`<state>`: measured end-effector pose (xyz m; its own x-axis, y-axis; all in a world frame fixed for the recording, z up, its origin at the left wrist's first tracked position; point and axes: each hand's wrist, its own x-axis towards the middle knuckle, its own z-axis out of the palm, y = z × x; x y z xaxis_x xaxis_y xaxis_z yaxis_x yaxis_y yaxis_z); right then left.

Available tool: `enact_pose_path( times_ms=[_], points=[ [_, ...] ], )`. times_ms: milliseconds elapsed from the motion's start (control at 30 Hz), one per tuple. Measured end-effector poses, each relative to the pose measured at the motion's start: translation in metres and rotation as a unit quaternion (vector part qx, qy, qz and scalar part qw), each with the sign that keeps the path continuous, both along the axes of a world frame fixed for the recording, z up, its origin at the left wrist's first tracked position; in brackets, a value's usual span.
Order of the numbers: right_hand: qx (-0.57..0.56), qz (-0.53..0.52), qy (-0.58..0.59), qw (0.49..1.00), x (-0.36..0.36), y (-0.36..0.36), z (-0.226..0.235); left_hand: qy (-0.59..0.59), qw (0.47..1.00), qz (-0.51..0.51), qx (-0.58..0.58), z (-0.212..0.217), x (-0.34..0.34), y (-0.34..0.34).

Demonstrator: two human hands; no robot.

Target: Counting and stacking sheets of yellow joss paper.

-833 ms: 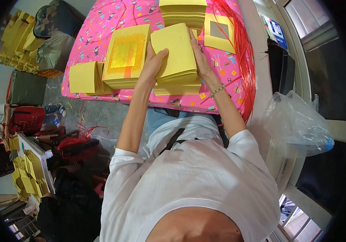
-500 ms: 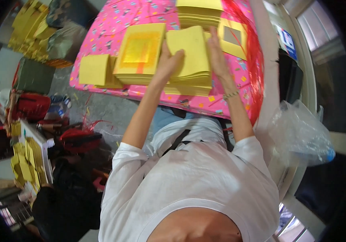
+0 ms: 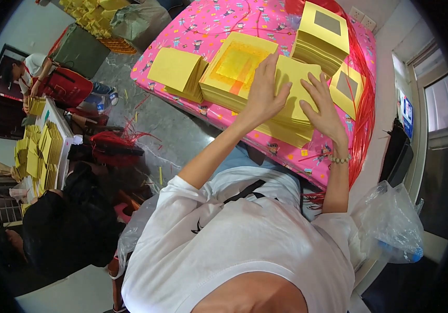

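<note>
A stack of plain yellow paper sheets [image 3: 298, 77] lies on the pink patterned tablecloth [image 3: 208, 27], between my two hands. Along its left side, my left hand [image 3: 268, 91] has straight fingers and the thumb held away from them, partly covering the neighbouring stack. My right hand [image 3: 324, 112] is at the right side, fingers spread over the top sheet's edge; whether they touch it I cannot tell. To the left sits a thick yellow paper stack with an orange-and-gold square [image 3: 237, 65] on top. Neither hand grips anything.
A smaller folded yellow stack [image 3: 177, 70] lies far left; a tall stack with a grey square [image 3: 320, 39] stands behind. Red plastic strands [image 3: 367, 104] run down the table's right edge. A clear plastic bag [image 3: 391, 219] is at right. At left, another person [image 3: 39, 73] handles yellow paper.
The view has turned, so the table appears shifted right and tilted. My hands, earlier around the plain stack's sides, now have their fingers spread apart at its top edges.
</note>
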<state>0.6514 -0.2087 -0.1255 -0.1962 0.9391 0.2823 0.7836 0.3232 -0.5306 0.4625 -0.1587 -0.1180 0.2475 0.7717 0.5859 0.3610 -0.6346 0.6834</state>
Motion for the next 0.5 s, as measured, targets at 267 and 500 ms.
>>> enact_pose_path(
  times_ms=[267,500],
  points=[
    [-0.025,0.004,-0.022,0.999,0.003,0.0,0.015,-0.193,0.952,0.235,-0.031,-0.001,-0.118,0.007],
    [-0.031,0.015,-0.008,0.999,-0.001,0.005,0.032,-0.203,0.918,0.339,-0.039,-0.056,-0.197,0.028]
  ],
)
